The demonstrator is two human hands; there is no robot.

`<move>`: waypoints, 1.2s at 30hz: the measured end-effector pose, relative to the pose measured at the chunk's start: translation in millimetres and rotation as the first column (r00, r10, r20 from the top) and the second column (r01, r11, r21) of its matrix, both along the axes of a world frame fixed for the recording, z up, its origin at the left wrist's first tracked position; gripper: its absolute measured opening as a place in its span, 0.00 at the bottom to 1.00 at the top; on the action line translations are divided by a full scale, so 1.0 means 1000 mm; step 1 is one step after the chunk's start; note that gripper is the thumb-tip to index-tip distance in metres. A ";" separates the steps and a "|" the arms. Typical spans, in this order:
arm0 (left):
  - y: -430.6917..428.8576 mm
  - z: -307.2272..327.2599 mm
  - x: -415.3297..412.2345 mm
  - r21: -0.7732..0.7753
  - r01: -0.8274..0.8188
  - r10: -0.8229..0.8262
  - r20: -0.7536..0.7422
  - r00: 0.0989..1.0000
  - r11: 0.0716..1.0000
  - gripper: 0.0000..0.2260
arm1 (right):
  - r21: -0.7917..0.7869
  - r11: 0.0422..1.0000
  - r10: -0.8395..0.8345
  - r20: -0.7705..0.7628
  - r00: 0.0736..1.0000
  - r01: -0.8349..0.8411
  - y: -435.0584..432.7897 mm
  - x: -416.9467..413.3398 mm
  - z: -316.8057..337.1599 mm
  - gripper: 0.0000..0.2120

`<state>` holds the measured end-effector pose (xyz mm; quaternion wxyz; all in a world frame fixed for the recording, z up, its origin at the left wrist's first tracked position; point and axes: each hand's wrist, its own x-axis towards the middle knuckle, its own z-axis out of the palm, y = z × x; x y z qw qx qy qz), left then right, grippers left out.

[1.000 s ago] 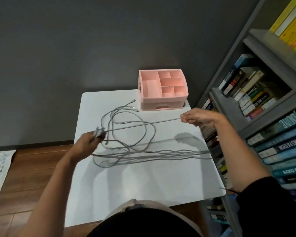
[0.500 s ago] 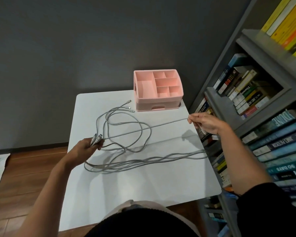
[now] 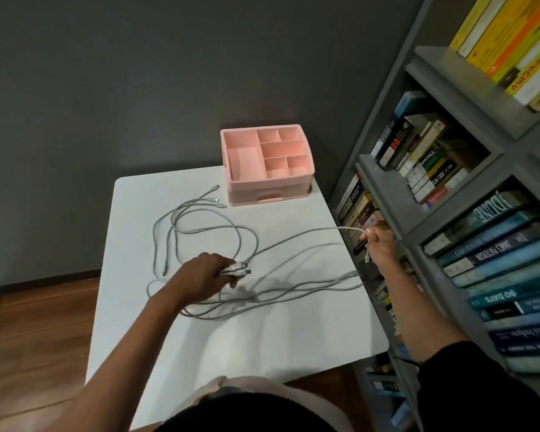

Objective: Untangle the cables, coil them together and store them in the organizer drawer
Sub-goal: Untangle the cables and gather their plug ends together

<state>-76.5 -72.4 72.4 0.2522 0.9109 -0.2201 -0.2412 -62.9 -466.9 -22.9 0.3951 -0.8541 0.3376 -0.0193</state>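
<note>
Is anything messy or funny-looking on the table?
Yes. The cables lie in crossed, tangled loops on the table, and a few strands run off its right edge. Nothing looks spilled or broken.

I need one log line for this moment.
phase: untangling | left hand: grips plug ends of grey cables | right hand: pinches one cable | pink plastic organizer: drawer closed

The grey cables lie in messy loops on the white table; one strand is pulled out to the right; the pink organizer sits at the far edge; its drawer is closed.
</note>
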 end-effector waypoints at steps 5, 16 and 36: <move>-0.042 -0.002 -0.009 0.119 0.105 -0.118 0.108 0.987 0.987 0.07 | 0.161 0.984 -0.044 -0.175 0.984 0.073 -0.006 -0.009 -0.014 0.10; -0.087 -0.001 -0.003 0.184 0.106 -0.140 0.186 0.973 0.977 0.07 | 0.439 0.720 0.614 -0.041 0.788 -0.538 0.083 0.016 0.068 0.14; 0.072 -0.039 0.003 0.290 -0.448 0.425 0.141 0.894 0.846 0.08 | -0.235 0.840 0.242 -0.644 0.725 -0.489 0.025 -0.010 -0.015 0.24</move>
